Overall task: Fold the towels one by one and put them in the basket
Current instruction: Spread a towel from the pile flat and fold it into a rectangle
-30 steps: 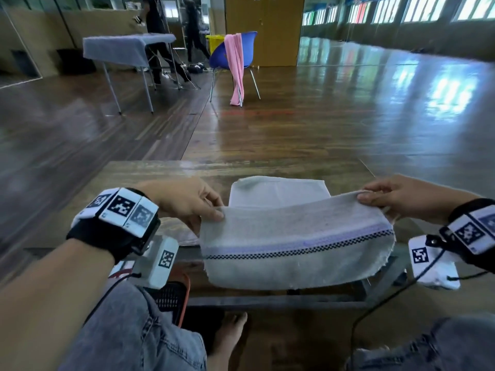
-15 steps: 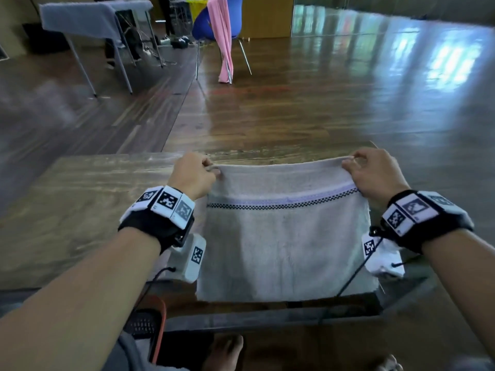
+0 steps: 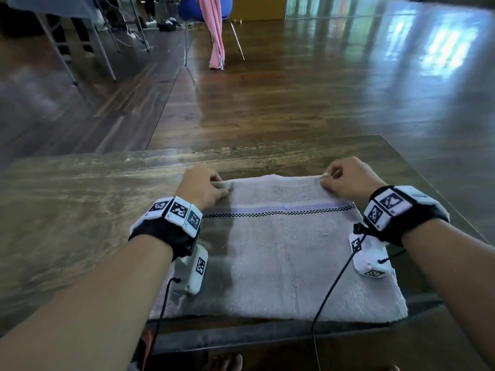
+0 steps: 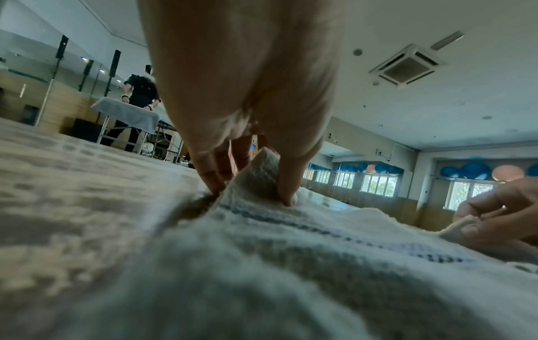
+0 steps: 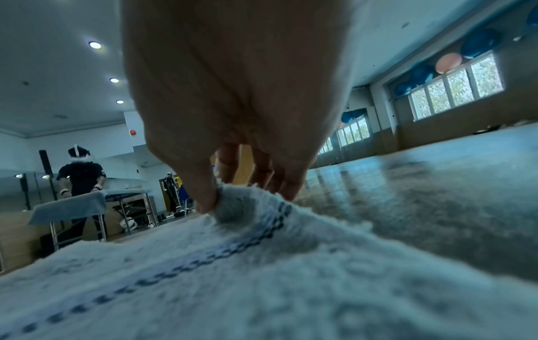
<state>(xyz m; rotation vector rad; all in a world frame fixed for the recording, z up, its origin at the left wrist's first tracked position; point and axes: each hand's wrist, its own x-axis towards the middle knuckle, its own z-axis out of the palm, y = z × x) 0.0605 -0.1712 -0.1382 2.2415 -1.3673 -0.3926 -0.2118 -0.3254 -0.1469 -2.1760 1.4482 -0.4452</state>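
The head camera is looking forward and down over the wooden table from above. Each wrist camera is sitting low and very close, facing along its hand across the towel toward the hall; all three are sharing that towel's far edge.

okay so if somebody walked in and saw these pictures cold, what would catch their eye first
First, the beige towel spread flat on the wooden table, with a purple and black checkered stripe near its far edge. Next, the two hands at its far corners: the left hand and the right hand each pinch a corner, both wrists wearing black bands with black-and-white marker tiles. Beyond, a pink cloth hangs from a blue chair on the glossy floor.
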